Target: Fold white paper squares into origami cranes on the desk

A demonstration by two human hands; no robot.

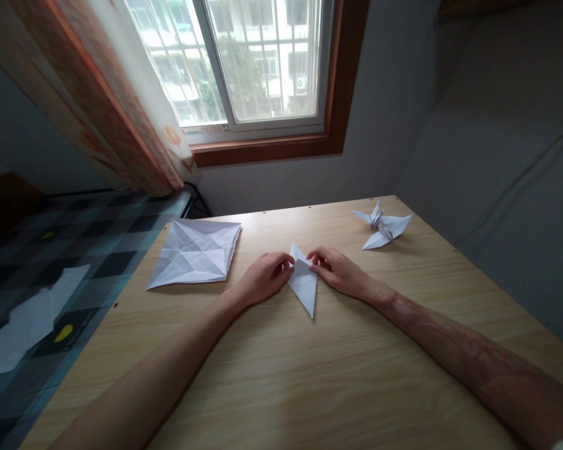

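Observation:
A folded piece of white paper (304, 282), narrow and pointed at both ends, lies near the middle of the wooden table. On its left edge, my left hand (268, 275) pinches the paper between curled fingers and thumb. From the opposite side my right hand (338, 270) grips the right edge the same way, close to the upper part. The fingertips hide small bits of both edges. One tip of the paper points toward me, the other toward the window.
Creased white sheets (194, 253) lie at the table's far left. Folded paper cranes (385, 230) sit at the far right. Left of the table (309, 387) is a checked bedspread (122, 231) with white paper scraps (32, 325) on it. A window (263, 62) and curtain (107, 94) are beyond.

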